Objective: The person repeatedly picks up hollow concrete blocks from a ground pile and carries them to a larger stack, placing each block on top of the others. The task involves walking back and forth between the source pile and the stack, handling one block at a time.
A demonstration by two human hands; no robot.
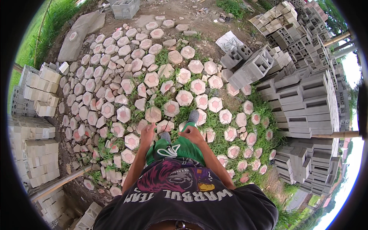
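Observation:
My left hand (147,133) hangs low in front of my green shorts (180,148), above the paved ground. Its fingers are loosely apart, and nothing shows in them. To its right, my right hand (192,134) is held beside the shorts with the fingers curled in, and I see no object in it. Beyond the hands lie hexagonal paving stones, grey with pinkish middles; the nearest to my left hand is a brownish paver (153,114). My feet wear grey clogs; the right clog (194,116) is set farther forward than the left clog (165,136).
Grass and broken stones fill gaps between the pavers. Tall stacks of grey hollow blocks (303,99) line the right side, with a tilted block group (251,68) nearer in. Pale blocks (34,153) are stacked left, by a bamboo pole (61,183). A concrete slab (78,36) lies far left.

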